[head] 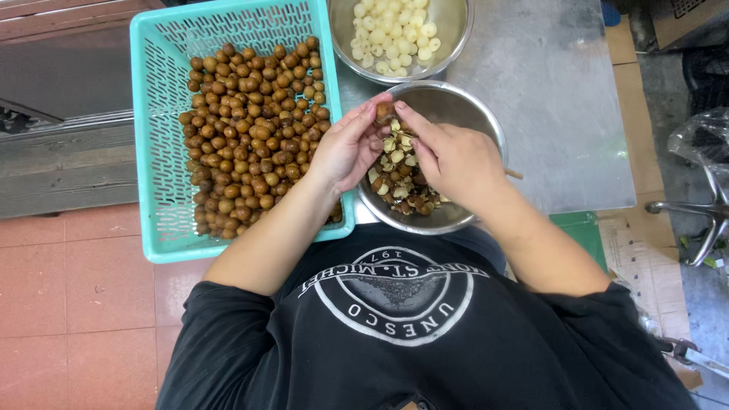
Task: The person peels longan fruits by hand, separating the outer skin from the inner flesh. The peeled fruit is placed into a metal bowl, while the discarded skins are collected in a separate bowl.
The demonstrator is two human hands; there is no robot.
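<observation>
My left hand and my right hand meet over a steel bowl that holds brown shells and pale scraps. Together the fingertips pinch one small brown round fruit above the bowl's far left rim. A thin stick pokes out past my right hand at its right side. To the left, a turquoise plastic basket is heaped with several brown round fruits. A second steel bowl beyond holds peeled white fruits.
Both bowls rest on a grey metal tabletop. Red floor tiles lie at lower left, wooden boards at upper left. Cardboard, a clear plastic bag and a metal chair leg stand at the right.
</observation>
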